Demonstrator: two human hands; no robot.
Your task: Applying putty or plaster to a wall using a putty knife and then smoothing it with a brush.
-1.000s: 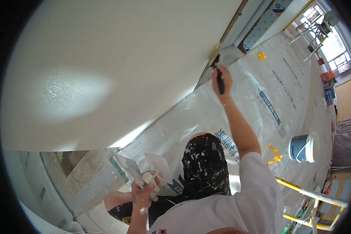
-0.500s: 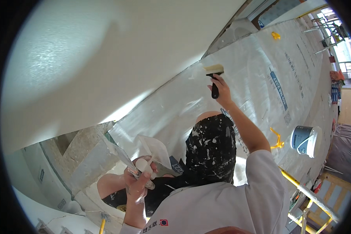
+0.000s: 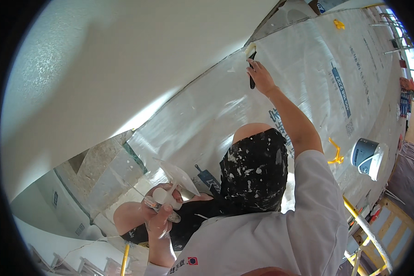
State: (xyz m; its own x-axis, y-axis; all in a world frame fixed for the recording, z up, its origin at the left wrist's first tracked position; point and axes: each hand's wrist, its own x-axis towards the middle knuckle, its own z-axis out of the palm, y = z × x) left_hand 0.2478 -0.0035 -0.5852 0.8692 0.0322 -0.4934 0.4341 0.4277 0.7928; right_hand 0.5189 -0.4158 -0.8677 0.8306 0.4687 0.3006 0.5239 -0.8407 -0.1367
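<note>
Right hand (image 3: 261, 77) raised at full reach, fingers wrapped closed around the dark handle of a paintbrush (image 3: 251, 64); pale bristle end set against the seam where the white wall (image 3: 124, 60) meets the clear plastic sheeting (image 3: 308, 60). Left hand (image 3: 160, 215) held low near the body, fingers closed around a small white cup or tool handle and a crumpled piece of clear plastic (image 3: 177, 177); which of the two the grip really bears on I cannot tell. Wall above the seam reads evenly white, looks already coated over most of what shows; judged from the brush position, edge work along the sheeting line is under way, with the stretch of seam running up and to the right beyond the brush seemingly left to do. Wet versus dry paint not distinguishable. Person's paint-spattered black garment (image 3: 255, 170) and white sleeve (image 3: 317, 202) block the middle of the view. Grey-and-white bucket (image 3: 368, 157) sits on the sheeting off to the right, contents not visible. Yellow tape scraps (image 3: 336, 152) on the plastic. Lower left: bare patchy masonry and steps, blurred by the sheeting. Rim of the view is dark and bent; window area top right washed out.
</note>
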